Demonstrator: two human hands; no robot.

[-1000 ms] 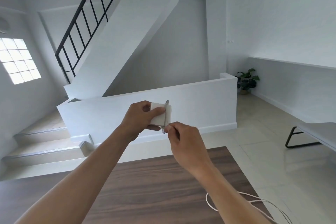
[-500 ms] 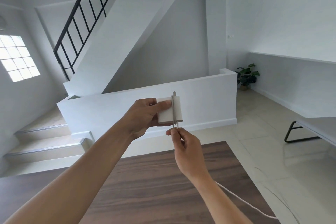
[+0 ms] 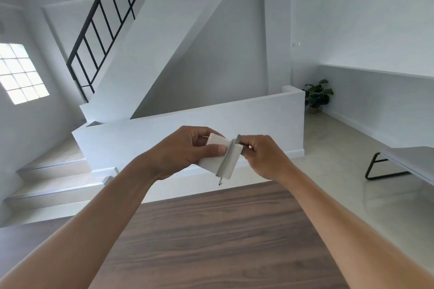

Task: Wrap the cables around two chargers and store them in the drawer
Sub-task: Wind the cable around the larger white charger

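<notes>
A white square charger [image 3: 212, 162] is held up in front of me, above the far edge of the wooden table [image 3: 211, 237]. My left hand [image 3: 185, 150] grips its left side, thumb across the face. A grey-white cable [image 3: 226, 159] runs in a couple of turns around the charger's right part. My right hand [image 3: 263, 155] pinches the cable at the charger's top right corner. A short cable end hangs below the charger. No second charger and no drawer are in view.
Beyond the table stand a low white wall [image 3: 258, 119] and a staircase with a black railing [image 3: 101, 21]. A bench with a black frame [image 3: 399, 164] stands at the right, and a potted plant [image 3: 318, 95] in the far corner.
My right hand has risen from below the charger to its top right corner, carrying the cable round. The loose cable that trailed over the table's right edge is no longer in view.
</notes>
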